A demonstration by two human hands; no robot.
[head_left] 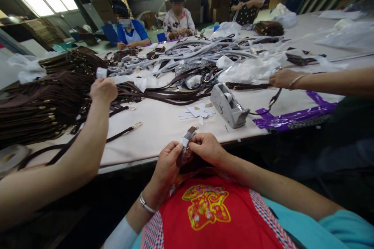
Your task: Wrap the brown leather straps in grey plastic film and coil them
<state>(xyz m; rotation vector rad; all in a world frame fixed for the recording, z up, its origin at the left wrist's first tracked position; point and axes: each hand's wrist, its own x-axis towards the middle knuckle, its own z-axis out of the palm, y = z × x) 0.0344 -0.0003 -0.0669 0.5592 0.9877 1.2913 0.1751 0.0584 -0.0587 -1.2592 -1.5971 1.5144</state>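
Close to my lap, past the table's front edge, my left hand (167, 163) pinches a brown strap (191, 129) with a white paper strip (185, 140) around it. My right hand (208, 148) grips the same strap from the other side, thumb and fingers pressed together near a small metal ring. The strap's lower part is hidden behind my hands. On the table ahead lie loose white paper slips (198, 112). A grey tape dispenser (229, 105) stands to their right.
Co-workers' arms reach in at left (101, 124) and right (292, 78). Stacked brown straps (43, 105) fill the table's left side. Long brown straps (172, 95) and grey-wrapped straps (198, 48) cover the middle. Purple tape (295, 114) marks the right edge. Several people work opposite.
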